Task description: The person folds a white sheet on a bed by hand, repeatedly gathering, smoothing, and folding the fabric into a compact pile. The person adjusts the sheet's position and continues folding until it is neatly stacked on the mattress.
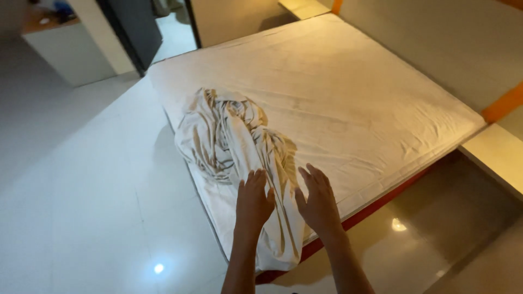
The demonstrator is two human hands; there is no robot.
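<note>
A crumpled white sheet (pixel 229 141) lies bunched on the near corner of a bed with a white fitted mattress (pixel 338 92), and part of it hangs over the bed's edge. My left hand (pixel 253 200) hovers over the sheet's lower end, fingers apart, palm down. Beside it my right hand (pixel 317 200) is also spread, palm down, just above the sheet and the mattress corner. Neither hand grips anything.
The bed has a red base (pixel 381 201) along its near side. White glossy floor tiles (pixel 81 190) stretch to the left, a darker floor to the right. A dark doorway (pixel 136 27) and a white counter (pixel 65 49) stand at the back left. A pale ledge (pixel 498 158) flanks the bed at right.
</note>
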